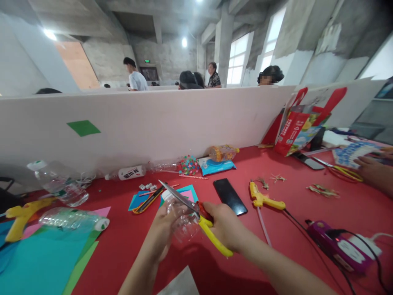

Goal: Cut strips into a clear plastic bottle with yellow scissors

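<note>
My left hand (pixel 164 223) is wrapped round a clear plastic bottle (pixel 185 229) with a white cap, held above the red table. In my right hand (pixel 225 223) is a pair of scissors (pixel 211 237) with yellow and red handles. The blades point up and to the left, across the bottle near its upper part. Whether they touch the plastic, I cannot tell. Just behind the bottle lie a yellow utility knife (pixel 150 200) and sheets of coloured paper (pixel 190 192). A black phone (pixel 230 196) rests beyond my right hand.
A yellow glue gun (pixel 265 198) with a cord lies to the right, near a purple power strip (pixel 340 248). Clear bottles (pixel 73 218) and another glue gun (pixel 21 217) are at left. A white partition (pixel 168 127) stands behind. Another person's hand (pixel 376 172) is at far right.
</note>
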